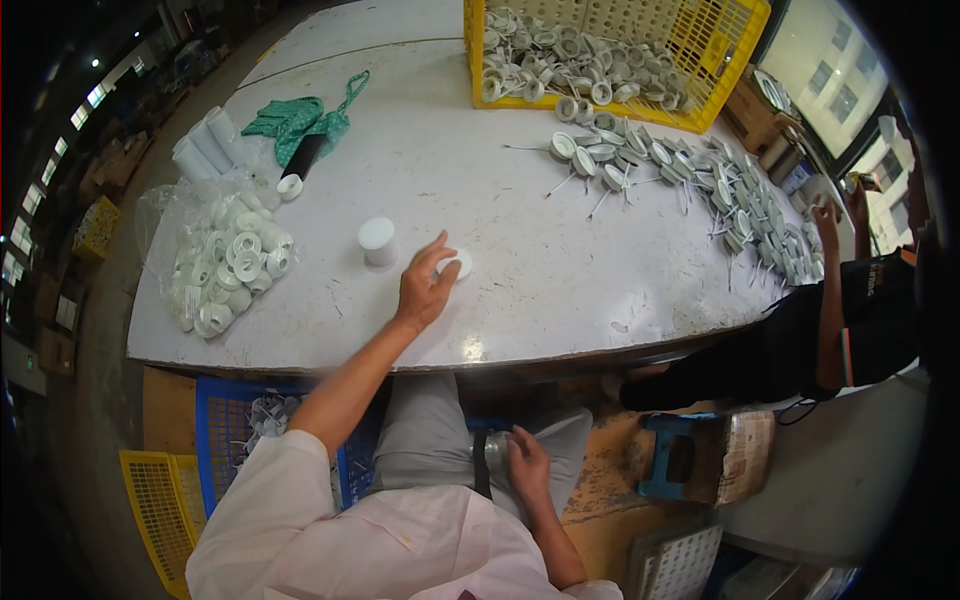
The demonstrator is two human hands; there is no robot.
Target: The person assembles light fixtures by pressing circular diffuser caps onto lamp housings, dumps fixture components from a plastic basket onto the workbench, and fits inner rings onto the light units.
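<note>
My left hand [425, 288] reaches over the table with its thumb and fingers closed about a small white round cap [461, 262], which is partly covered by them. Just to the left of that hand, a white cylinder with a flat round top [378, 240] stands upright. Down at my lap, my right hand [529, 467] is curled over my thigh. Beside its fingers, a clear, shiny thing [494, 450] sits by a black strap [481, 463]; what the fingers hold, if anything, is hidden.
A clear bag of white rings [235, 262] lies left, near white tubes [207, 146] and a green cloth [290, 122]. Wired white lamp parts [740, 200] spread at right, below a yellow crate [590, 112]. Another person [850, 310] works there. A blue crate [215, 420] stands below the table.
</note>
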